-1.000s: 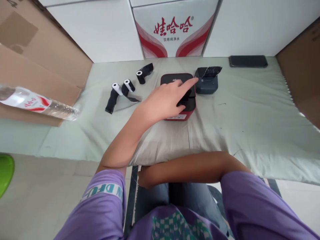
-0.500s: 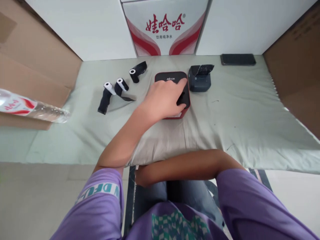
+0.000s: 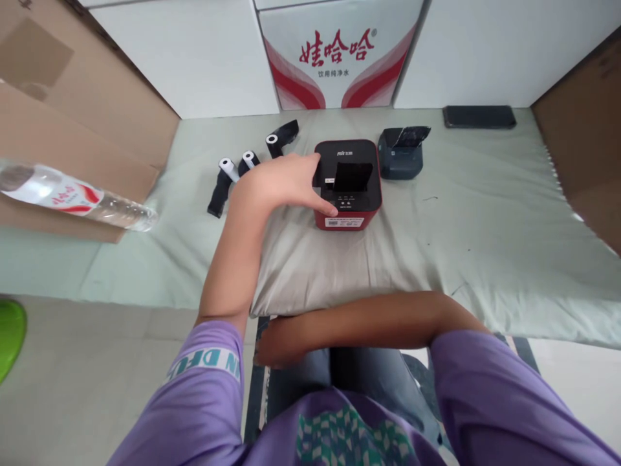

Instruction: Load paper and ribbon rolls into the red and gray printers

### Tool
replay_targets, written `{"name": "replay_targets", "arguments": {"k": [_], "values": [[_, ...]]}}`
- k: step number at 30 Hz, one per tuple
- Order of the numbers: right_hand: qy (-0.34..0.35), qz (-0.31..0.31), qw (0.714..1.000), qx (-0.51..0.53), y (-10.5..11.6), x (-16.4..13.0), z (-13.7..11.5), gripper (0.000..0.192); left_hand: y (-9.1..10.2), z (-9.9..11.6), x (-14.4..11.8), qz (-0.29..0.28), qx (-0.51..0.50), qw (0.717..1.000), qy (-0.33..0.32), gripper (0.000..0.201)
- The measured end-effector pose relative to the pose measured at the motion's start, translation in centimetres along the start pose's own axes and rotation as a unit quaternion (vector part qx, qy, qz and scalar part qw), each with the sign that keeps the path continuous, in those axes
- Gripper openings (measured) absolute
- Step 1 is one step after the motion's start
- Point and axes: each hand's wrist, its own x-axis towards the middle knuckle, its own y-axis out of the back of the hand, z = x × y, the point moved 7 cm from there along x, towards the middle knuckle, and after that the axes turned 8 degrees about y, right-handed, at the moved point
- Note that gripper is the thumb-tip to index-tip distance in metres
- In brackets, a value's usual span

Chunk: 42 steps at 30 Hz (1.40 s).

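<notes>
A red box-shaped device with a black top (image 3: pixel 347 220), which looks like a small printer, sits on the cloth-covered surface. From a slot in its top, a black strip (image 3: pixel 353 176) stands up. My left hand (image 3: pixel 291 181) is at the device's left side, thumb by the front left corner and index finger by the upper left edge, spread apart. Low near my lap, below the surface's front edge, is my right hand (image 3: pixel 274 343); its fingers are too dark and hidden to read. Beside the device on the right is a smaller dark printer-like device (image 3: pixel 400 162) with a black strip on top.
Several small rolls with black strips, one being a white-cored roll (image 3: pixel 228 169), lie left of the device. A water bottle (image 3: pixel 77 197) lies against a cardboard box (image 3: pixel 121 129) at left. A black phone-like slab (image 3: pixel 479 117) rests at back right. White panels stand behind.
My left hand has drawn back from over the device's top to its left side, uncovering the standing strip. The whole view has shifted slightly; my right hand stays low near my lap.
</notes>
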Motion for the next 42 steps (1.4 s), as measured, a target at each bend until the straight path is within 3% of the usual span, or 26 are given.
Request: {"name": "replay_targets", "arguments": {"k": [2, 5, 9, 13, 17, 21, 23, 26, 33, 35, 38, 40, 42], "values": [[0.03, -0.025, 0.999, -0.03, -0.4, 0.3, -0.3, 0.032, -0.2, 0.1, 0.2, -0.004, 0.006, 1.0, 0.001, 0.082], [0.036, -0.021, 0.998, -0.053, -0.6, 0.8, 0.1, 0.03, 0.0, 0.4, 0.3, 0.018, 0.005, 1.0, -0.01, 0.086], [0.071, -0.014, 0.995, -0.075, -0.7, 1.2, 0.2, 0.033, -0.4, 0.1, 0.2, -0.022, 0.03, 0.999, 0.03, 0.099], [0.157, 0.074, 0.976, -0.128, 1.0, 0.7, -1.4, 0.036, -0.4, 0.0, 0.2, -0.022, 0.024, 0.999, 0.033, 0.102], [0.258, 0.185, 0.932, -0.177, 2.7, -0.6, -3.4, 0.03, -0.4, 0.2, 0.5, 0.022, -0.006, 1.0, 0.015, 0.086], [0.263, 0.262, 0.904, -0.21, 3.4, -1.4, -3.4, 0.028, 0.6, 1.4, 0.6, 0.132, -0.015, 0.99, -0.043, 0.058], [0.247, 0.277, 0.905, -0.209, 3.5, -1.4, -2.9, 0.027, 0.9, 2.3, 0.7, 0.158, -0.018, 0.984, -0.081, 0.038], [0.235, 0.279, 0.909, -0.199, 3.5, -1.2, -2.3, 0.024, 0.8, 2.9, 0.9, 0.149, -0.029, 0.981, -0.119, 0.017], [0.231, 0.268, 0.912, -0.21, 3.2, -0.9, -2.3, 0.018, 0.7, 2.2, 1.0, 0.143, -0.05, 0.984, -0.09, 0.011], [0.238, 0.305, 0.891, -0.239, 4.1, -1.7, -2.7, 0.016, 0.7, 1.9, 1.1, 0.13, -0.049, 0.987, -0.083, 0.013], [0.241, 0.407, 0.827, -0.305, 7.4, -5.9, -3.3, 0.03, 0.7, 0.7, 1.4, 0.118, -0.048, 0.99, -0.057, 0.037], [0.161, 0.509, 0.763, -0.364, 10.6, -10.9, -2.7, 0.03, 0.6, -0.5, 1.9, 0.102, -0.057, 0.993, -0.022, 0.056], [0.016, 0.625, 0.681, -0.381, 13.3, -17.8, -1.2, 0.016, 0.2, -1.5, 2.4, 0.054, -0.069, 0.996, 0.001, 0.065]]}}
